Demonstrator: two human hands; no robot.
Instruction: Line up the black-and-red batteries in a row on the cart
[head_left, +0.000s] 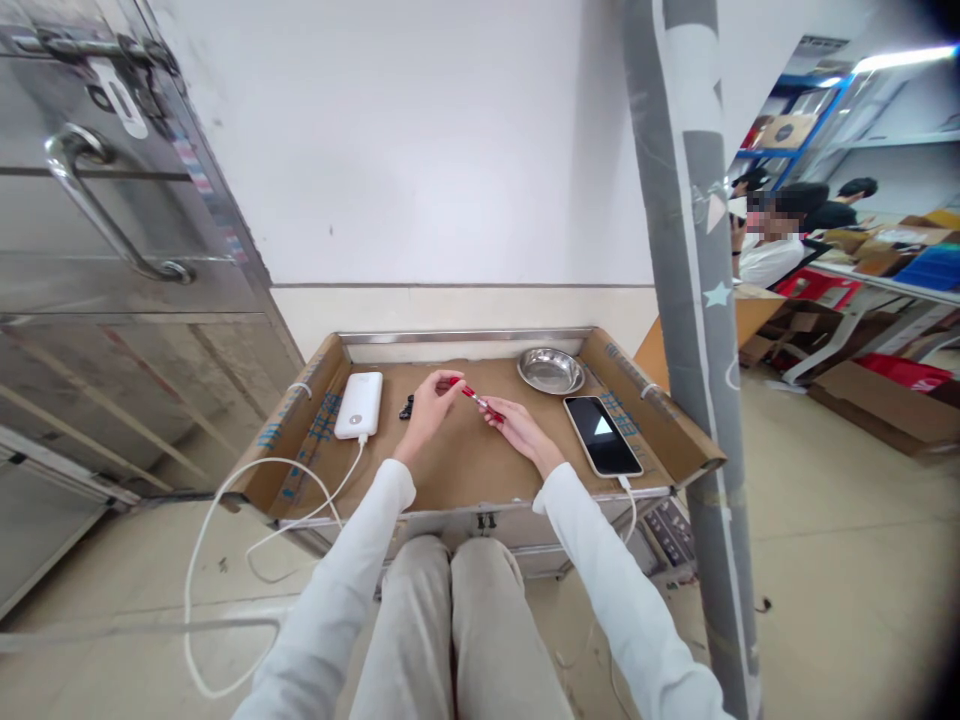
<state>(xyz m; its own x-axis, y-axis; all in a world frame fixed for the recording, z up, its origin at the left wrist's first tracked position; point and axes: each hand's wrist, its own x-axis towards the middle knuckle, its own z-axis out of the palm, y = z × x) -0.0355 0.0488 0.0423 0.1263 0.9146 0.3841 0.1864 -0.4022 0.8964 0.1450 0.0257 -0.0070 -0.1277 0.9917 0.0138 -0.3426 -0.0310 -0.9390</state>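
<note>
Above the middle of the cardboard-lined tabletop, both hands grip a slim red stick with a silver middle; it is pen-like, but its exact kind is too small to tell. My left hand pinches the upper left red end between thumb and fingers. Closed around the lower right red end is my right hand. The stick slants down to the right. Several small black pieces lie on the cardboard just left of my left hand, partly hidden by it.
A white power bank with a white cable lies at the left. At the right are a round metal dish and a phone with a cable plugged in. Raised cardboard sides edge the table. A grey wrapped pole stands close right.
</note>
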